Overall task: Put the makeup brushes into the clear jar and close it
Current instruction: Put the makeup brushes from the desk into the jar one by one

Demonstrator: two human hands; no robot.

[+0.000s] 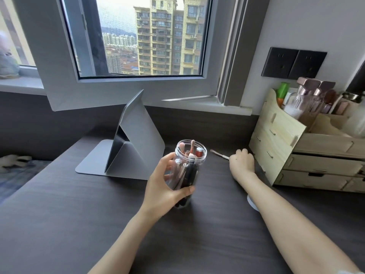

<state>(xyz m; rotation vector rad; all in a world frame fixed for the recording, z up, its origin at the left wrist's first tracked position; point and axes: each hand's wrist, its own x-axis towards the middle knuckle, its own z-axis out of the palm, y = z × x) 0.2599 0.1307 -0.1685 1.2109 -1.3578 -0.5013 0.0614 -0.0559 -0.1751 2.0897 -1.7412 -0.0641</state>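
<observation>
A clear jar stands on the dark desk, lidless, with several makeup brushes inside. My left hand is wrapped around its lower half. One more makeup brush lies on the desk to the jar's right, its handle end under the fingers of my right hand, which is curled down over it. A pale round lid shows partly from under my right forearm.
A grey folded tablet stand stands left of the jar. A wooden drawer organiser with bottles fills the right side. A window and sill run along the back.
</observation>
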